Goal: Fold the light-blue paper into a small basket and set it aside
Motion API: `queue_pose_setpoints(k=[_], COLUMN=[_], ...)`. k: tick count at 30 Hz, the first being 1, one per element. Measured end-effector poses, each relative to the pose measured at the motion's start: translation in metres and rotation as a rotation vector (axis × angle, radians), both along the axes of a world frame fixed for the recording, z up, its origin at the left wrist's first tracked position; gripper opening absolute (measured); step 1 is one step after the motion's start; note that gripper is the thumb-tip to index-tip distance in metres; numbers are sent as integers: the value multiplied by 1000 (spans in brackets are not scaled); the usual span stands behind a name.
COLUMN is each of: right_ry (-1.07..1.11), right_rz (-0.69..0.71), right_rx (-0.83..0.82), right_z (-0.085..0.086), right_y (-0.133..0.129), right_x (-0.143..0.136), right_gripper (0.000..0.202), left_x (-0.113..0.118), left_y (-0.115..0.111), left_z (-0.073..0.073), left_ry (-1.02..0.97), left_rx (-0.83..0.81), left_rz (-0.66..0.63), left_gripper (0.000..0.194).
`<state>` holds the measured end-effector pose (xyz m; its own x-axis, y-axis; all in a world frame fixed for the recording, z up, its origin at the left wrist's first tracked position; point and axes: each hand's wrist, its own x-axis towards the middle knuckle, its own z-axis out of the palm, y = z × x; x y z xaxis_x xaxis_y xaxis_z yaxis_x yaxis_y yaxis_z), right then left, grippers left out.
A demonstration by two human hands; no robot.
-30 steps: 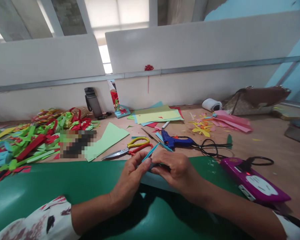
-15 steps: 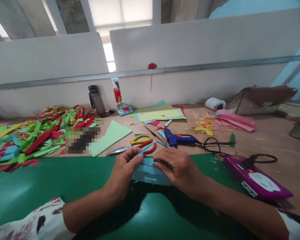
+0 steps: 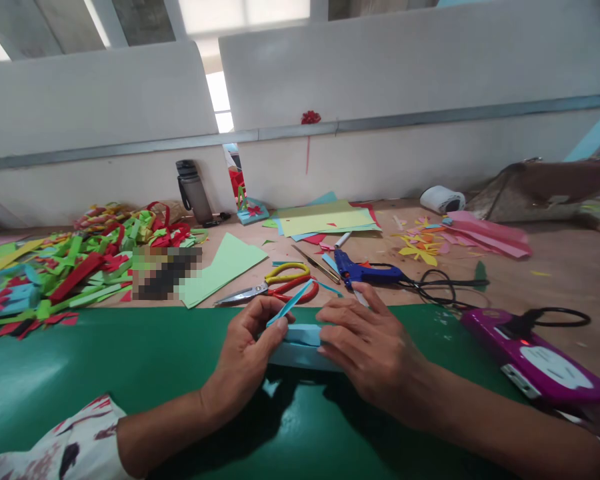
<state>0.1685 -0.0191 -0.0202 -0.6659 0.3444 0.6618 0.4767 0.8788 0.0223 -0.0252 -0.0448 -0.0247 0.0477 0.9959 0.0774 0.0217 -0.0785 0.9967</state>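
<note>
Head view: I see the left hand (image 3: pixel 250 347) nearly closed, its thumb and fingers pinching the folded blue paper (image 3: pixel 303 337), which is between the two hands. From these same fingers rises a thin blue strip (image 3: pixel 295 300). The right hand (image 3: pixel 375 343) is half curled, touching the right end of the paper; I cannot tell if it grips. Below both hands is the green surface (image 3: pixel 130 360). Right of the right hand lies the purple power strip (image 3: pixel 535 357). Just beyond the left hand are the scissors (image 3: pixel 266 289); beyond the right, the glue gun (image 3: pixel 373 274).
</note>
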Motion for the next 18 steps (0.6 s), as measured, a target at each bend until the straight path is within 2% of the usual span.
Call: queue_pose_setpoints(k=[5,10,14,18], right_ry=[-58,-110,-74,-68], right_rz=[3,-10,-17,-39], right_rx=[32,-29,-41,5], right_z=[-6,-10,-11,-9], right_y=[-1,-2,-4,-6], right_x=[0,-2,-4,-3], right_gripper=[13,16,15,10], left_x=[3,2,-1,-6], left_y=[2,0,-3,-3], left_z=[-3,-6,-8,-6], left_ry=[-28,25,175,329], left_rx=[19,69,229,394], left_rz=[-4,-17,-7,1], left_gripper=[16,40,31,15])
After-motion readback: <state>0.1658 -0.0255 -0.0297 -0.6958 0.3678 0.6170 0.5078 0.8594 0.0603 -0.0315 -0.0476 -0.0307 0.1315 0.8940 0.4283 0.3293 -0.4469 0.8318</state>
